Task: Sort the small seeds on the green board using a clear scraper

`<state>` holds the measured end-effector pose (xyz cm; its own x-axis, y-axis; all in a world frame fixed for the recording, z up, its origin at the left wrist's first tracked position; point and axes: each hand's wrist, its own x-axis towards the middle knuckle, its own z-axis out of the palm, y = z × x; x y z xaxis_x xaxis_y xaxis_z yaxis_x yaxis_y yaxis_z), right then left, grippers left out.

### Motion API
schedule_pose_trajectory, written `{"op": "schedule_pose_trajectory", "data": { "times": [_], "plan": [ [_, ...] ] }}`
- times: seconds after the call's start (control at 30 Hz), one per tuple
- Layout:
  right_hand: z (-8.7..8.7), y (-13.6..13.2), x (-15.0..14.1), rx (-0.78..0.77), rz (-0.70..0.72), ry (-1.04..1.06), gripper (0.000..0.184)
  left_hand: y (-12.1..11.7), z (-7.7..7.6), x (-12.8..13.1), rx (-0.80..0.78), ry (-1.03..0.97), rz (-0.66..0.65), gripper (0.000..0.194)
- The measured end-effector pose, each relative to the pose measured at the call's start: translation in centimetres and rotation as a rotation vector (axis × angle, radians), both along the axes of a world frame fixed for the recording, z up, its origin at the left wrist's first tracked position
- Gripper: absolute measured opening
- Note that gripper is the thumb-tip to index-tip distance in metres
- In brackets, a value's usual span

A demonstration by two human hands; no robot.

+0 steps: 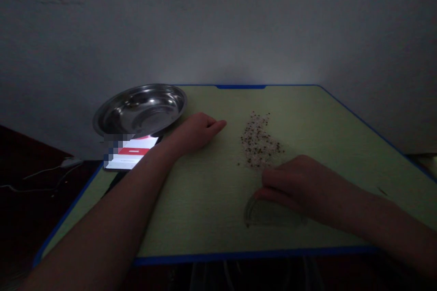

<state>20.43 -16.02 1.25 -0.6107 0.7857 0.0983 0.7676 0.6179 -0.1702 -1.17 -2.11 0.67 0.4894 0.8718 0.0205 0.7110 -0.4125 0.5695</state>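
A small heap of pale, rice-like grains mixed with dark seeds or beans (257, 143) is spread on the light green table (205, 204). Just in front of the heap is my right hand (293, 184), its fingers closed and the thumb at the curved edge of a clear protractor (251, 213). The protractor's straight edge faces me, and my hand covers part of it. On the other side of the grains, my left hand (200, 132) rests on the table in a loose fist, thumb stretched toward the heap. Nothing shows in it.
A shiny steel basin (139, 109) stands at the back left. A phone with a lit screen (131, 154) lies before it, partly behind my left forearm. Blue edging (218, 258) borders the table. A grey wall (218, 22) rises behind; white cables (51, 170) are at the left.
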Motion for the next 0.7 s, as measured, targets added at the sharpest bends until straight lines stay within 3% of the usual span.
{"op": "schedule_pose_trajectory", "data": {
  "times": [0.17, 0.3, 0.6, 0.7],
  "plan": [
    [0.1, -1.3, -0.2, -0.158, 0.076, 0.086, 0.042, 0.0, 0.1, 0.0, 0.001, 0.017, -0.009, 0.053],
    [0.6, -2.1, 0.0, -0.228, 0.041, 0.149, 0.04, 0.0, 0.2, 0.1, -0.013, 0.015, 0.012, 0.053],
    [-0.4, -1.3, -2.1, 0.168, -0.148, 0.025, 0.041, 0.1, 0.1, 0.1, 0.005, 0.034, 0.011, 0.053],
    [-0.8, -0.5, -1.4, 0.25, -0.243, -0.064, 0.039, 0.0, 0.1, 0.1, -0.007, 0.034, 0.005, 0.053]
  ]
}}
